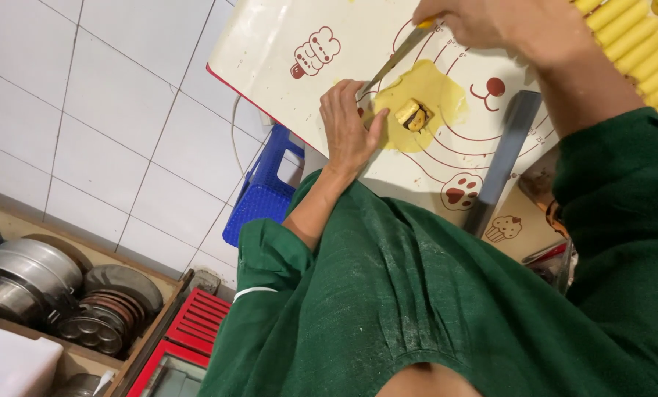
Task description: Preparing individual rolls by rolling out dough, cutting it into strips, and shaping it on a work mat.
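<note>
A flat round of yellow dough (435, 92) lies on a white baking mat (270, 44) printed with red cartoon drawings. A small piece of filling, yellow and dark brown (410, 115), sits on the dough. My left hand (347, 129) rests palm down on the mat at the dough's left edge, fingers together, holding nothing. My right hand (491, 22) grips a knife (391, 62) by its yellow handle. The blade slants down to the dough's left rim, close to my left fingertips.
Several yellow rolled pieces (638, 44) are lined up at the top right. A dark grey flat bar (502, 162) lies on the mat's near side. Below stand a blue plastic stool (266, 191), a red crate (200, 323) and metal pans (35, 276) in a wooden tray.
</note>
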